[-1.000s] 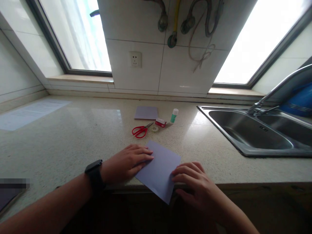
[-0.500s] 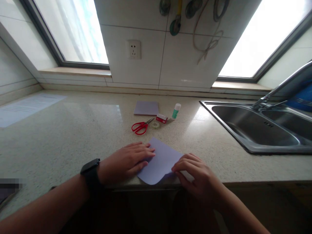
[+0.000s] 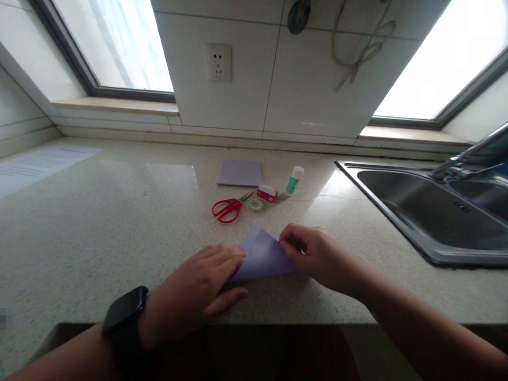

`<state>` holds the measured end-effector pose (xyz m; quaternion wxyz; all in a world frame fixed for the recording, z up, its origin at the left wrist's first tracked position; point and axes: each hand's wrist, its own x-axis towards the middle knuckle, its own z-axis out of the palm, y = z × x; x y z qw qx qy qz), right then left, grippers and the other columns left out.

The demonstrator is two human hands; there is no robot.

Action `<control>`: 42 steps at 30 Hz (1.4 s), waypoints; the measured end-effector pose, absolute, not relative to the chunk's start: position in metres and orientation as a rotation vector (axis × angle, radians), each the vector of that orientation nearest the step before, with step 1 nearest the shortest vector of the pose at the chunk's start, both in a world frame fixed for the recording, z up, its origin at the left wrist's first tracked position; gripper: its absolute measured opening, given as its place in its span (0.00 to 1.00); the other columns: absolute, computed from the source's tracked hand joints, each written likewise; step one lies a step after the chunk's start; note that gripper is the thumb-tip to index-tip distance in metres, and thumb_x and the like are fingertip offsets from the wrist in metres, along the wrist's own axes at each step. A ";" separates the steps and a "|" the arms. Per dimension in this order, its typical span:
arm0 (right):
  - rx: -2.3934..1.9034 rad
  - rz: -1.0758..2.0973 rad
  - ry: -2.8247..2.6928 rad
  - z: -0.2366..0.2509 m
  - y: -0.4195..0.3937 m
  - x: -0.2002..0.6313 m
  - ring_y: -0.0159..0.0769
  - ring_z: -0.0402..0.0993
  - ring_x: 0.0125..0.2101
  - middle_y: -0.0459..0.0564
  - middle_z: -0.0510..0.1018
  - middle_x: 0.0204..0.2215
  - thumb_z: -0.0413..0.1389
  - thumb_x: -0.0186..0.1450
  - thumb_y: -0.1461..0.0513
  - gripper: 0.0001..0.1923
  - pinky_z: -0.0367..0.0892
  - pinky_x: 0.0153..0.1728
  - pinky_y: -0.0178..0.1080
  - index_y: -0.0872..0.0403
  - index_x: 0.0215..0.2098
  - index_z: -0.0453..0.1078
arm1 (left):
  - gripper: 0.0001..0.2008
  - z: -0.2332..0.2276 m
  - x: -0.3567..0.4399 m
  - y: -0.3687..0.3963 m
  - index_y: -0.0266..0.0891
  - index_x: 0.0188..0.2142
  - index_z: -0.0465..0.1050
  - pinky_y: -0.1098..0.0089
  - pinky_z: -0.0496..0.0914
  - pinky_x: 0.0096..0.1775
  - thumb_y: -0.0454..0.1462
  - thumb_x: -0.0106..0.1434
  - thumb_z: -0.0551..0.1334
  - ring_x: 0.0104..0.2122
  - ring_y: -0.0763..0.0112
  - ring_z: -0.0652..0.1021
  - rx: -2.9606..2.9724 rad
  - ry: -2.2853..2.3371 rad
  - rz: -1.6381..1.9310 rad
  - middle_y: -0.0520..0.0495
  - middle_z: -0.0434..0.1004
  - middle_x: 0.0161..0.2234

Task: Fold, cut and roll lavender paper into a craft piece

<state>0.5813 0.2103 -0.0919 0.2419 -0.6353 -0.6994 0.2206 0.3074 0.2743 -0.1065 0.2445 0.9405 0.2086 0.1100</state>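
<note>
A sheet of lavender paper (image 3: pixel 264 256) lies on the counter near its front edge, its lower part folded up toward the far corner. On the paper's left side rests my left hand (image 3: pixel 210 278), fingers stretched out and thumb apart. My right hand (image 3: pixel 307 246) pinches the paper's right edge between thumb and forefinger. Beyond the paper lie scissors with red handles (image 3: pixel 228 209), a small roll of clear tape (image 3: pixel 256 205), a small red and white box (image 3: pixel 267 192), and an upright glue stick (image 3: pixel 294 180). Behind them is a stack of lavender paper (image 3: pixel 239 173).
A steel double sink (image 3: pixel 397 211) with a faucet (image 3: pixel 452 164) is set into the counter at right. A printed sheet (image 3: pixel 43 161) lies at far left. The tiled wall holds a socket (image 3: pixel 219 62) and a hanging cord (image 3: pixel 365 53).
My right hand has moved up and away from the counter's edge, carrying the near corner of the paper over into a fold. My left hand stays on the paper's left side.
</note>
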 end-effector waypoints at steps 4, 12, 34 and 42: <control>-1.710 0.688 -1.969 -0.089 0.237 0.579 0.29 0.63 0.21 0.43 0.72 0.22 0.54 0.67 0.60 0.08 0.54 0.21 0.34 0.52 0.31 0.72 | 0.31 -0.111 0.306 0.276 0.46 0.68 0.48 0.54 0.71 0.55 0.47 0.71 0.58 0.55 0.56 0.75 2.412 0.745 0.356 0.39 0.73 0.59; -1.757 0.612 -2.035 -0.091 0.253 0.579 0.29 0.64 0.20 0.45 0.73 0.20 0.56 0.66 0.60 0.10 0.49 0.19 0.35 0.52 0.28 0.73 | 0.22 -0.109 0.310 0.278 0.51 0.64 0.60 0.59 0.70 0.57 0.39 0.72 0.57 0.54 0.62 0.75 2.442 0.675 0.403 0.47 0.73 0.57; -1.573 1.417 -1.660 -0.071 0.272 0.605 0.35 0.74 0.28 0.50 0.78 0.29 0.57 0.67 0.47 0.20 0.69 0.28 0.36 0.56 0.38 0.74 | 0.20 -0.104 0.310 0.279 0.51 0.61 0.64 0.62 0.69 0.54 0.37 0.71 0.57 0.51 0.64 0.76 2.399 0.670 0.430 0.49 0.75 0.54; -1.427 1.480 -1.689 -0.074 0.260 0.603 0.29 0.69 0.25 0.47 0.78 0.30 0.64 0.63 0.52 0.14 0.57 0.23 0.32 0.54 0.37 0.75 | 0.20 -0.107 0.309 0.281 0.51 0.60 0.63 0.59 0.69 0.52 0.43 0.70 0.59 0.50 0.60 0.75 2.202 0.887 0.492 0.47 0.73 0.55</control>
